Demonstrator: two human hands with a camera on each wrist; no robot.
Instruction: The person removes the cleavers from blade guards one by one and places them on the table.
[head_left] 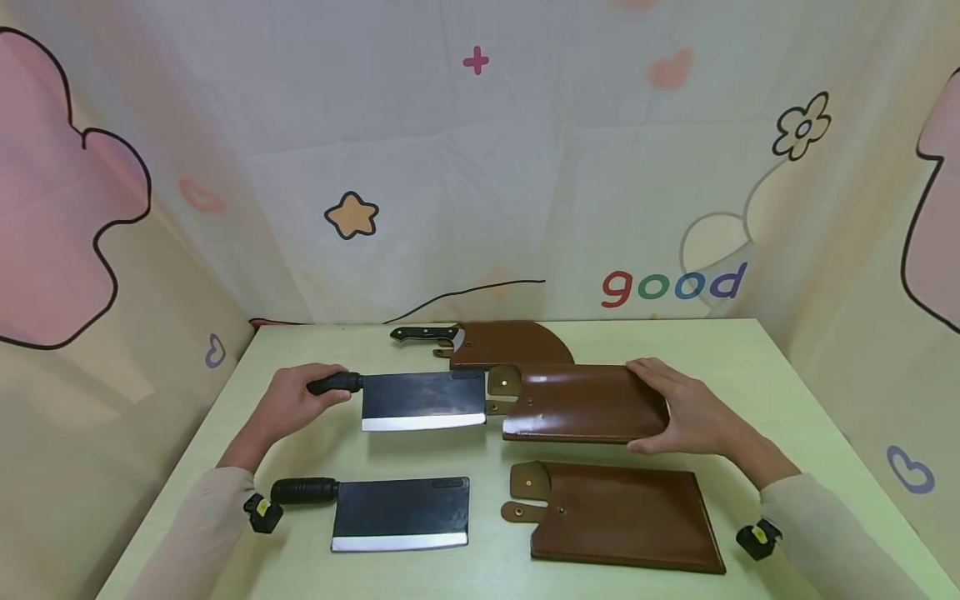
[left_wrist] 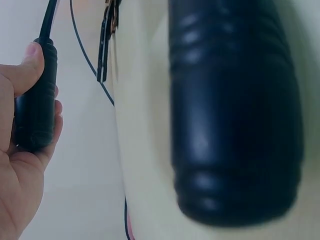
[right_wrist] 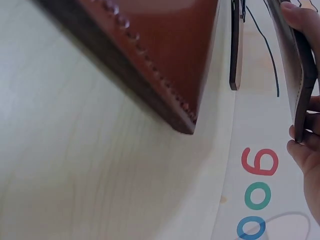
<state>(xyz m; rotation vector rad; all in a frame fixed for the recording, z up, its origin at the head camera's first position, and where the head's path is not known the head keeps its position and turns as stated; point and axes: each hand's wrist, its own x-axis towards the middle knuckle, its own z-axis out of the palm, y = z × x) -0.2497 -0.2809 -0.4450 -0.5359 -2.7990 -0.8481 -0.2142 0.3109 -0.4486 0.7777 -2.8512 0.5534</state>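
Note:
My left hand (head_left: 294, 403) grips the black handle (left_wrist: 37, 110) of a cleaver (head_left: 423, 398), which is held up off the table with its bright edge facing me. A brown leather sheath (head_left: 581, 408) is held by its right end in my right hand (head_left: 693, 415), thumb along the near edge. The blade's front end stands right at the sheath's two strap tabs (head_left: 504, 381); whether they touch I cannot tell. In the right wrist view the fingers wrap the end of the held sheath (right_wrist: 300, 70).
Nearer me lie a second cleaver (head_left: 401, 515) and a second brown sheath (head_left: 626, 517). At the back, a black-handled knife (head_left: 423, 333) sits in a rounded brown sheath (head_left: 517, 342). A printed curtain (head_left: 420, 125) hangs behind the pale table (head_left: 300, 575).

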